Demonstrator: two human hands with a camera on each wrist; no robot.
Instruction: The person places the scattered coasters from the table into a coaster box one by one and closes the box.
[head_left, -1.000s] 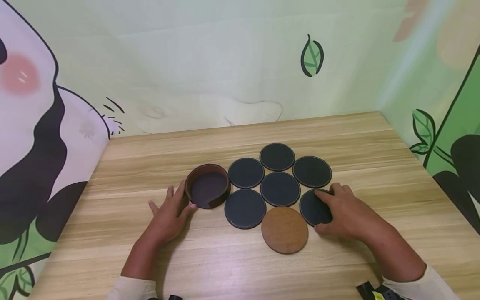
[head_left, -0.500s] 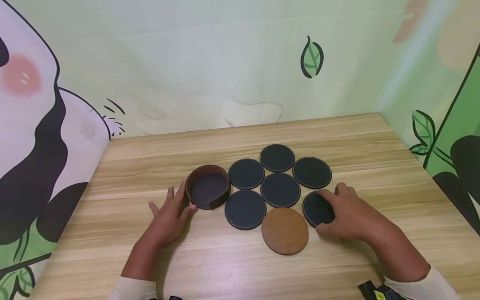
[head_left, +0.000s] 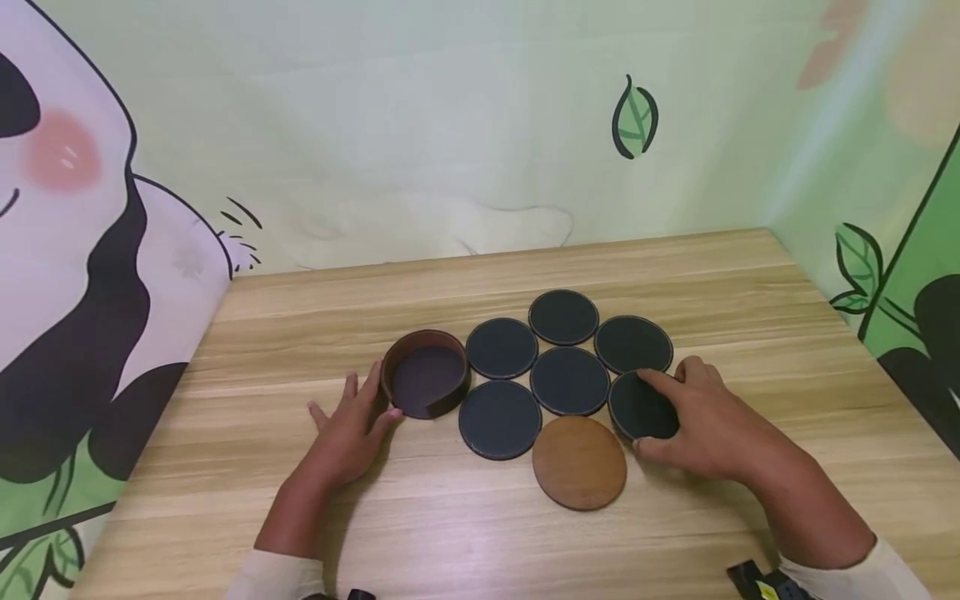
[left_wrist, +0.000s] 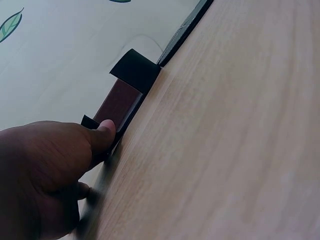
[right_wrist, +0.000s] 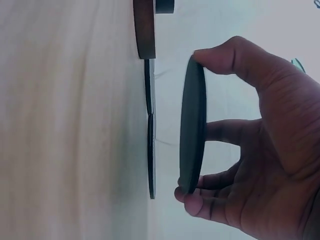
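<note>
Nearest on the pale, streaked wood-grain worktop (head_left: 420, 525) we see a plain brown disc (head_left: 579, 463). Just beyond it, towards the right edge, the right hand (head_left: 701, 421) pinches a black disc (head_left: 641, 408), thin, round and smooth-faced, lifted off the wood. Towards the left edge, the left hand (head_left: 348, 433) rests loosely spread fingers against a round, low-walled holder (head_left: 452, 398). Five flat discs (head_left: 570, 380), also black, lie farther in; past the far edge we face a pale green backdrop (head_left: 405, 125).

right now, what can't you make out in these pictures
- Head view: held black coaster, right part hidden by the right hand.
- Head view: black piece by left sleeve, cut off at bottom edge.
- Left wrist view: round holder, partly hidden by the left hand.
- Right wrist view: dark thing, cut off by top edge, unidentifiable.
</note>
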